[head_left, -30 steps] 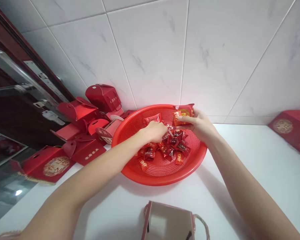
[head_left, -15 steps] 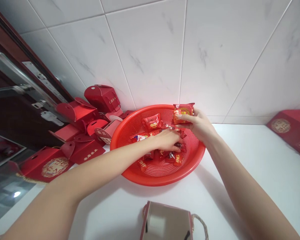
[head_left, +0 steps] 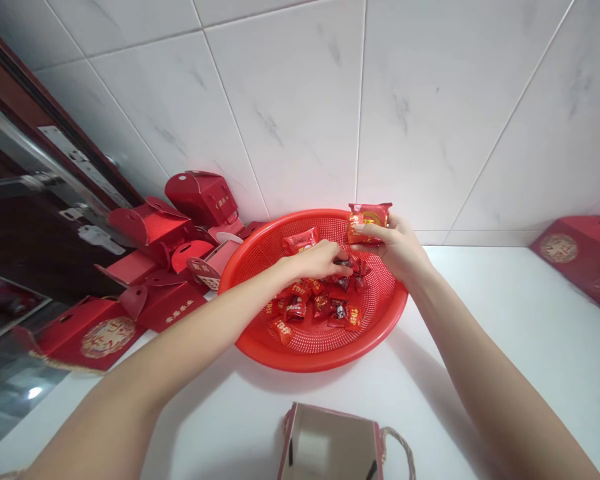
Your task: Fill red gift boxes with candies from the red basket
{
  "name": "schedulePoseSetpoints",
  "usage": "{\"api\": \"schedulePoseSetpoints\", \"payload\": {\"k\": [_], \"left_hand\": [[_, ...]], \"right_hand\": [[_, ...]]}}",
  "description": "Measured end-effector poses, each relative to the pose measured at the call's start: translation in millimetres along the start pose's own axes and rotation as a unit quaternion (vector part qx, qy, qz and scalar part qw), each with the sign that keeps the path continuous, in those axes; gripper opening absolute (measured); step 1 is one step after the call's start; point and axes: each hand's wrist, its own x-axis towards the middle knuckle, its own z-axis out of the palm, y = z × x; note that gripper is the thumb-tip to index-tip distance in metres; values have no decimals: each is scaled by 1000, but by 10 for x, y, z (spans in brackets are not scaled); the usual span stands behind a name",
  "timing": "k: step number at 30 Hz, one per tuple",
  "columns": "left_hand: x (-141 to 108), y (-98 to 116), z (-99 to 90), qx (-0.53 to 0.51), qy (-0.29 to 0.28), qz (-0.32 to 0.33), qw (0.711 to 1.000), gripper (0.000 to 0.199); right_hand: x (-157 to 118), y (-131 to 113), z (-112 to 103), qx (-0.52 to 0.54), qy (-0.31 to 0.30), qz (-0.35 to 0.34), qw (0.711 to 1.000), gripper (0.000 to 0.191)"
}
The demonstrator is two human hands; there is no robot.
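A red plastic colander holds several small red wrapped candies and a larger red packet. My left hand is down inside it, fingers bent and closed round a dark red wrapped candy that they partly cover. Above the colander's back right rim, my right hand pinches a red snack packet with gold and yellow print between thumb and fingers. In front of the colander stands an open box with a rope handle, its pale inside showing; the lower part is cut off.
Several red gift boxes are piled at the left, beside a dark door with keys in its lock. Another red box lies at the right on the white table. A tiled wall rises behind.
My left hand has shifted up and slightly left within the colander, uncovering candies near the front. My right hand still holds the packet in nearly the same place.
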Motion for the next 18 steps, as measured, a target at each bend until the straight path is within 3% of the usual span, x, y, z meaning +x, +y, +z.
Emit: {"api": "schedulePoseSetpoints", "payload": {"k": [10, 18], "left_hand": [[37, -19, 20, -21, 8, -13, 1000, 37], [-8, 22, -51, -69, -27, 28, 997, 20]], "right_hand": [[-2, -1, -5, -1, -1, 6, 1000, 33], [-5, -5, -1, -6, -3, 3, 1000, 31]]}}
